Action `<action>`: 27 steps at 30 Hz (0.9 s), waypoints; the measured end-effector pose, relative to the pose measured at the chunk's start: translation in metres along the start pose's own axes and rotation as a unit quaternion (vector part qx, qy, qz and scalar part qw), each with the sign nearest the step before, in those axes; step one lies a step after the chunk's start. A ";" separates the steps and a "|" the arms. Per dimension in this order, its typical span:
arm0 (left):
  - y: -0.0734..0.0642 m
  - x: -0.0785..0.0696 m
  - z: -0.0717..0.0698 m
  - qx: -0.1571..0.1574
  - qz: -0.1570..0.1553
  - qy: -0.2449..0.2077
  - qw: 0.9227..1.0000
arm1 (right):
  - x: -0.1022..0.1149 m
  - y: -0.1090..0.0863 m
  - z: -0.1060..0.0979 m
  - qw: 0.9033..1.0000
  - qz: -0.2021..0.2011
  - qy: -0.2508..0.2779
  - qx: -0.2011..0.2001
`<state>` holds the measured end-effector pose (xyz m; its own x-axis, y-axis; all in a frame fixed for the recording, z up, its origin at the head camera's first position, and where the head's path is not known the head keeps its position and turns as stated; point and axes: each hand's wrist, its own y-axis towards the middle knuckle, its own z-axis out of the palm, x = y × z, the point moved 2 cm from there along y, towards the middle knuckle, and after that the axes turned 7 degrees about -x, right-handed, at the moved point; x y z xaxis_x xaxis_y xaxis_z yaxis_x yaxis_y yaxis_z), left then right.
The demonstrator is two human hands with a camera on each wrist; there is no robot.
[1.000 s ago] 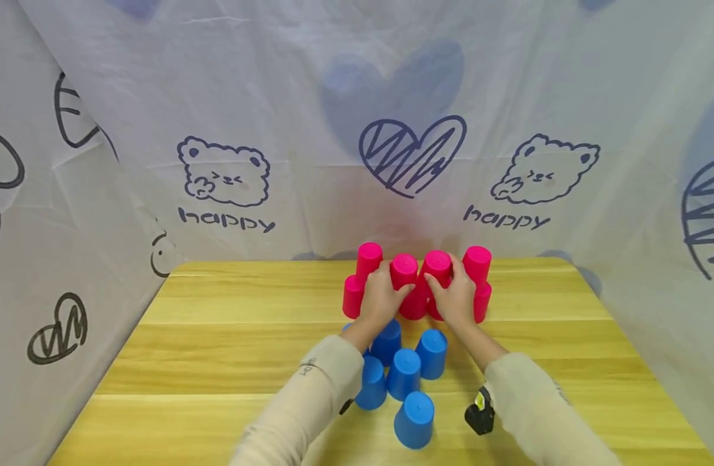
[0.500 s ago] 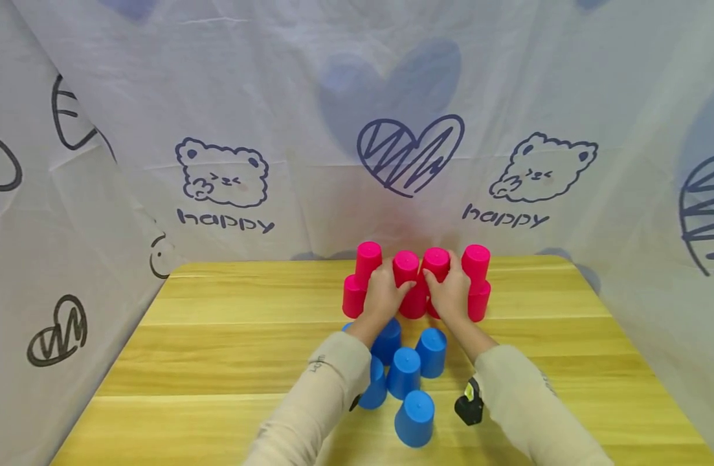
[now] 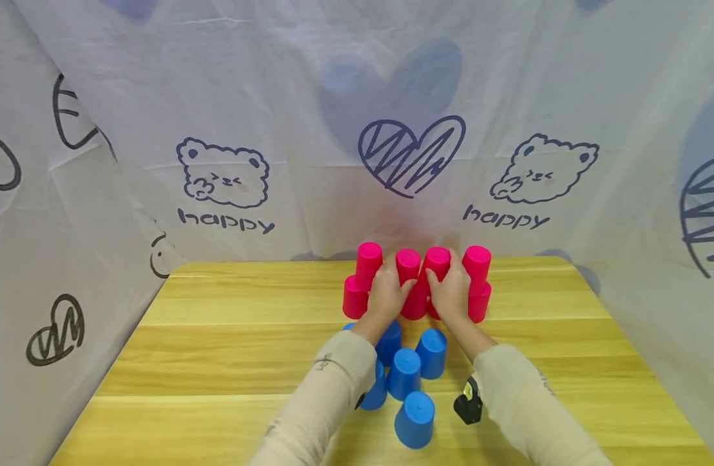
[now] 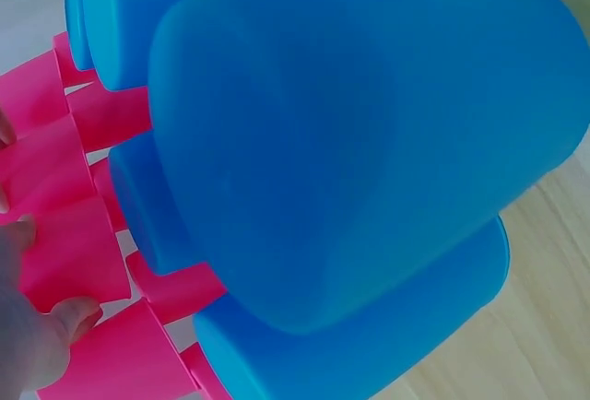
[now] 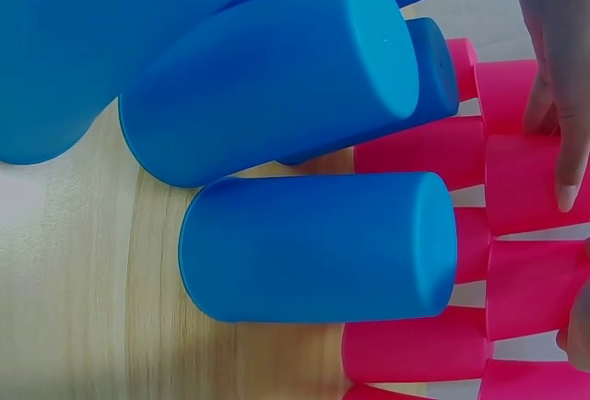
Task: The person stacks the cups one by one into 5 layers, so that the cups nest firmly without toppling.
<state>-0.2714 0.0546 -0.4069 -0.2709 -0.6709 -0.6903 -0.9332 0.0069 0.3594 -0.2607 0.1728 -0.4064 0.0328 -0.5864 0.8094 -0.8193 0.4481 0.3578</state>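
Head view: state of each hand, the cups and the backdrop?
Left hand: gripping the inner left pink cup
Right hand: gripping the inner right pink cup
Inner pink cups: upside down, held
Lower pink cups: upside down, partly hidden
Outer upper pink cups: upside down, stacked on the lower ones
Blue cups: upside down, standing on table
Backdrop: hanging, creased

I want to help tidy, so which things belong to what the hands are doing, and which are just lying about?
Job, it seems:
left hand and right hand, gripping upper pink cups
lower pink cups, underneath

Probably just there:
blue cups, unheld, maybe for later
patterned cloth behind
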 end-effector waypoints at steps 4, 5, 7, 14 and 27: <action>0.001 -0.002 0.002 0.004 -0.008 0.010 1.000 | 0.000 0.001 -0.001 1.000 -0.006 -0.001 -0.001; 0.002 -0.003 0.002 0.004 -0.007 0.014 1.000 | 0.000 0.001 -0.001 1.000 -0.007 -0.002 0.000; 0.002 -0.004 0.003 0.003 -0.008 0.028 1.000 | 0.001 0.001 -0.002 1.000 -0.009 -0.001 -0.001; 0.002 -0.007 0.003 -0.019 -0.009 0.097 0.995 | 0.001 0.001 -0.001 1.000 -0.007 0.003 -0.005; 0.000 -0.003 -0.004 0.003 -0.005 0.170 0.985 | 0.002 -0.001 0.000 1.000 -0.009 0.001 -0.013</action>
<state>-0.2697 0.0540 -0.4020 -0.1682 -0.8803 -0.4436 -0.9368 0.0027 0.3499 -0.2596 0.1712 -0.4046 0.0484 -0.5922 0.8044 -0.8037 0.4550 0.3834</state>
